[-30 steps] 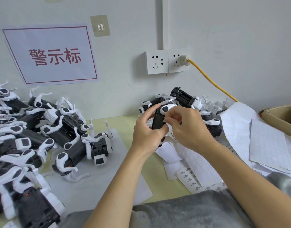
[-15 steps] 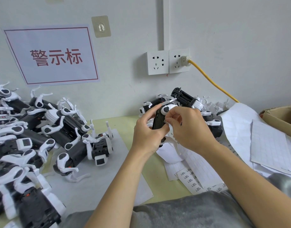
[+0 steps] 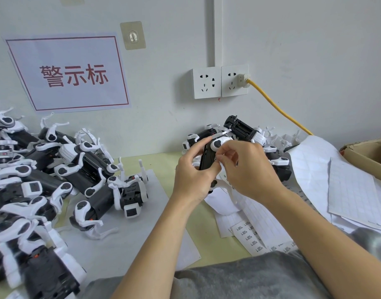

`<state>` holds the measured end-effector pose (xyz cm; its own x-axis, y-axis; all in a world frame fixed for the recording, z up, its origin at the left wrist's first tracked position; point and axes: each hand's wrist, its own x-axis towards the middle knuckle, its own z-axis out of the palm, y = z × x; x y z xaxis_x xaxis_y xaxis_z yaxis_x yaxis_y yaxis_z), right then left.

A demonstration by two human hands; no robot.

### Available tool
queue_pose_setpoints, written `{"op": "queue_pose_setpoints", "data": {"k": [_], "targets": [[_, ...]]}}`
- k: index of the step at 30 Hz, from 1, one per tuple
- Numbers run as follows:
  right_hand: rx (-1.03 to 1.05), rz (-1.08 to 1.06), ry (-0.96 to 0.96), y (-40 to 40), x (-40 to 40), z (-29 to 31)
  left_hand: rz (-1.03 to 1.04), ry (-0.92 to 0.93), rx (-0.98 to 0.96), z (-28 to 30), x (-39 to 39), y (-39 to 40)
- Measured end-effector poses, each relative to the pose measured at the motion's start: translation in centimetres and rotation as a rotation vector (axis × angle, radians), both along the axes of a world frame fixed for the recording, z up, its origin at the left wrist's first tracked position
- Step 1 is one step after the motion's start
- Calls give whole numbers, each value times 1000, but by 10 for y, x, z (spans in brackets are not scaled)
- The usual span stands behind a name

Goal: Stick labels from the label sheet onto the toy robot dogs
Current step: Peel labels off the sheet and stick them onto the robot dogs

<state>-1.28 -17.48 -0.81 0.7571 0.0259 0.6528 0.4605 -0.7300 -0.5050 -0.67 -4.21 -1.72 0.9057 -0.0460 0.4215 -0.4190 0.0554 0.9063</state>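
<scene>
The dog held up over the middle of the tabletop is glossy black plastic with smooth white rounded leg joints, its boxy body standing nearly upright. The left hand grips it from the left, thumb curled across the near black face and the forefinger reaching up along the far side. The right hand comes in from the right; its thumb and forefinger tips are pinched close together against the dog's black side, just below the white joint, on something small and white that is too small to tell for certain.

Below and right of the hands lies the label sheet, thin white paper cut in a fine grid, with small black print on the rows nearest the front edge. More gridded sheets, flat and matte, spread toward the right edge beside a brown cardboard box.

A heap of dogs, black bodies with curved white legs sticking up, covers the left edge on a pale grey sheet. Another cluster lies at the back edge behind the hands. The tabletop itself is smooth pale yellow-green.
</scene>
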Motion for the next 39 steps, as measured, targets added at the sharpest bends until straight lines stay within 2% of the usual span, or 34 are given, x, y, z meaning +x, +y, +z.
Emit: {"op": "queue_pose_setpoints", "data": {"k": [16,39], "targets": [[11,12,8,0,1,0,-4,40,9,-2,1,1],[-2,-8,-4,1,-3,1,6,-16,-8,0,1,-1]]}}
